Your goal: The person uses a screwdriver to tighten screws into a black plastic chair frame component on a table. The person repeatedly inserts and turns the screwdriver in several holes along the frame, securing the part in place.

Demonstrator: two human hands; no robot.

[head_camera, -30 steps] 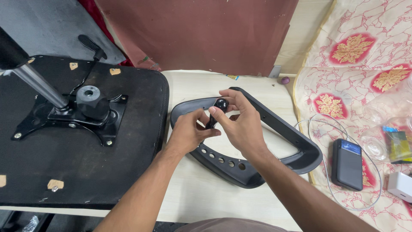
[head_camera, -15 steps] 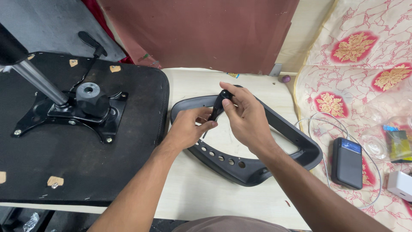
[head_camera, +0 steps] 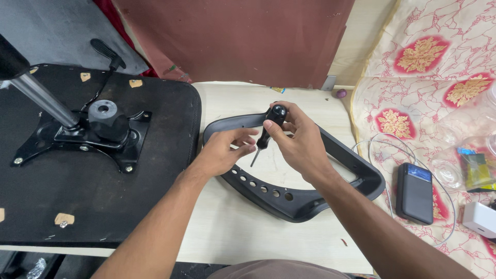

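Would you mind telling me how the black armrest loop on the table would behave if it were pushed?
The armrest loop looks like rigid moulded plastic, so it probably keeps its shape. Being hollow and open, it is likely light and would slide on the smooth table. Its curved underside may let it rock.

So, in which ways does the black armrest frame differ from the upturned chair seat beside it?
The armrest frame is an open loop with a row of holes; the chair seat is a broad flat slab. The frame is bare, while the seat carries a metal bracket plate and a silver post. The left hand and right hand work over the frame with a screwdriver, not the seat. Both are black.
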